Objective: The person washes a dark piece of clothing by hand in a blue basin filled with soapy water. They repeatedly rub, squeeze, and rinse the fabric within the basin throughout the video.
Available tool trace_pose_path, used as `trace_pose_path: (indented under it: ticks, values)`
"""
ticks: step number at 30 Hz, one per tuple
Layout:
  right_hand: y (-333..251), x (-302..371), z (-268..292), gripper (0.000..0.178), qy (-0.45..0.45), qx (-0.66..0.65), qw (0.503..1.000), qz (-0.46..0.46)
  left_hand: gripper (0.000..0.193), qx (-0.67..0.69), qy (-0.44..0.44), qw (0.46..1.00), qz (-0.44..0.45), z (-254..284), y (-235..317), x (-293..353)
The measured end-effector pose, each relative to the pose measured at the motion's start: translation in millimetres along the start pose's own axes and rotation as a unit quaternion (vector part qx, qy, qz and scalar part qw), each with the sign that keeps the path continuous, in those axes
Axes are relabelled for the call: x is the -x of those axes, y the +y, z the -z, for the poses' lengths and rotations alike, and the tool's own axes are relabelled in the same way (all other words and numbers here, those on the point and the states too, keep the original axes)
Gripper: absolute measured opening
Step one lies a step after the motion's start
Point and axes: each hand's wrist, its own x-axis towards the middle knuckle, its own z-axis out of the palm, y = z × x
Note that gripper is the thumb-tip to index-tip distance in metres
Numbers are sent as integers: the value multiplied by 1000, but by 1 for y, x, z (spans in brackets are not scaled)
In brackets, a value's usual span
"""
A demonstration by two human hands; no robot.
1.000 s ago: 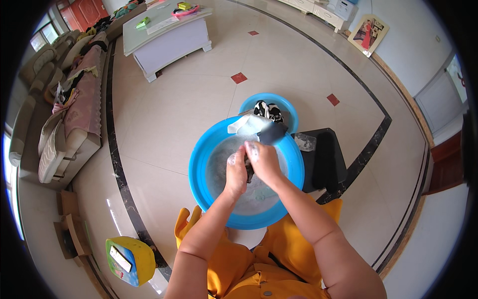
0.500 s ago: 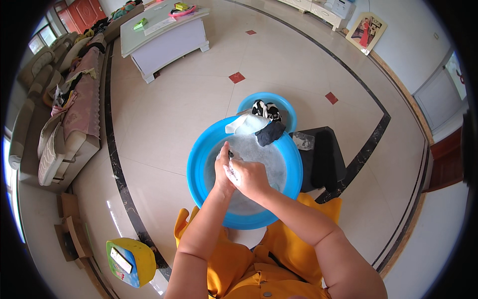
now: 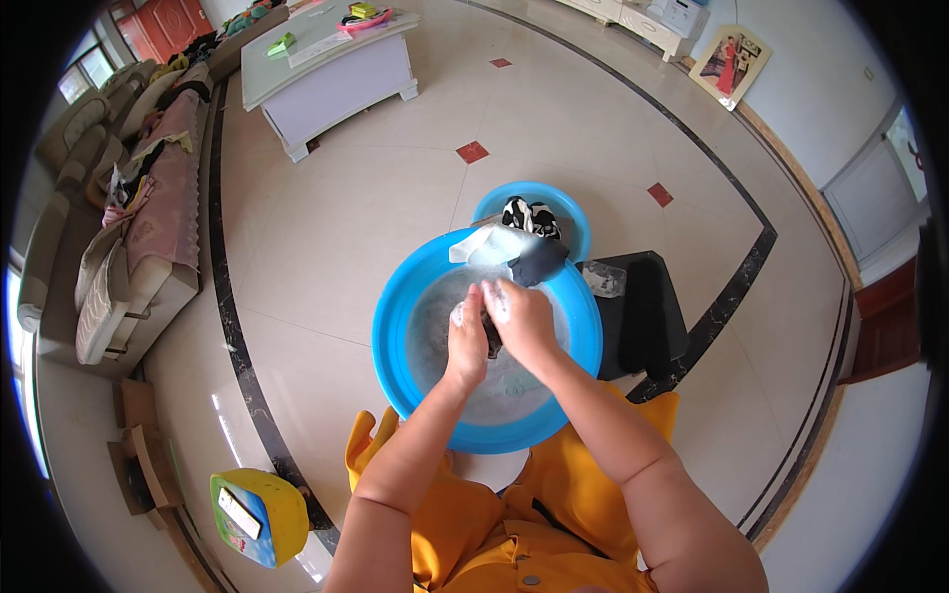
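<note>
Over a large blue basin [image 3: 390,341] of cloudy, sudsy water, my left hand [image 3: 467,336] and my right hand [image 3: 522,321] are closed together, foam on their fingers. Between the palms shows a bit of wet dark cloth [image 3: 492,341]; the hands hide most of it, so its exact kind cannot be told. Over the basin's far rim hang a white cloth [image 3: 489,245] and a dark cloth [image 3: 540,262]. Behind it, a smaller blue basin [image 3: 573,210] holds a black-and-white patterned cloth [image 3: 531,215].
Right of the basin sits a black tray-like thing [image 3: 647,316] with a clear packet [image 3: 603,280] on it. A yellow stool [image 3: 282,514] with a phone [image 3: 240,515] stands at lower left. Farther off are a white table [image 3: 341,94] and a sofa [image 3: 163,287] heaped with clothes.
My hands have shifted slightly right, and my right hand has turned from lying across the left to standing beside it. More of the dark cloth shows between them.
</note>
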Motion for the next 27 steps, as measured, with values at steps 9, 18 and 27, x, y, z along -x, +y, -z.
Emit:
trace_pose_path:
  ticks: [9,18,27]
  values:
    - [13,-17,22,43,-122,-325,907,-239,34,-118,77,987,-76,-3,16,-4]
    - [10,-23,38,32,-217,-367,861,-279,31,-267,-53,959,-76,12,42,-11]
    - [15,-21,35,26,-274,-377,855,-229,18,-256,-48,960,-105,9,50,-10]
